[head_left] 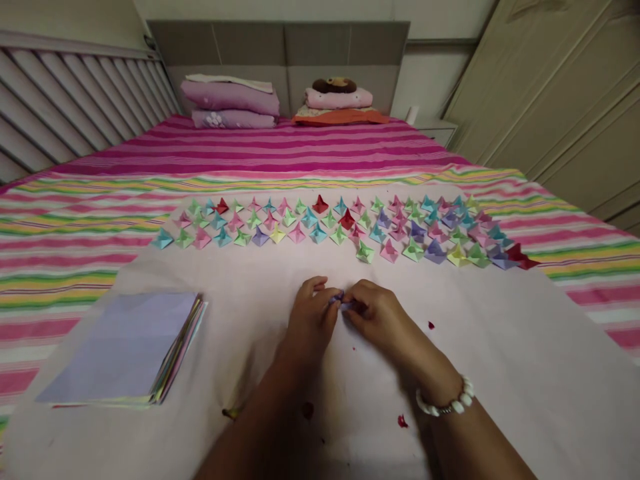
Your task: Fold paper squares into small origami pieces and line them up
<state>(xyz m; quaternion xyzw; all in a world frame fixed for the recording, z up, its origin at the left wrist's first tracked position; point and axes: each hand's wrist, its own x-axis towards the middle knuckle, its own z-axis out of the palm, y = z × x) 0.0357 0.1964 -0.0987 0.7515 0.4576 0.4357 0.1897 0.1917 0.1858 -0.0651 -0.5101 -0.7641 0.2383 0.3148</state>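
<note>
My left hand (311, 313) and my right hand (376, 312) meet at the middle of a pale sheet (500, 347) spread on the bed. Both pinch a small purple folded paper piece (339, 300) between their fingertips; most of it is hidden by the fingers. A white bead bracelet (447, 401) is on my right wrist. Beyond the hands, several rows of small folded paper shapes (340, 227) in pink, green, blue, purple and red lie across the sheet. A stack of coloured paper squares (125, 347), purple on top, lies to the left of my left hand.
The bed has a pink, green and yellow striped cover (60, 227). Folded purple bedding (230, 100) and a pink pillow (340, 99) lie at the headboard. A slatted rail (60, 100) runs along the left, wardrobe doors (565, 100) on the right. Small red scraps (401, 421) dot the sheet.
</note>
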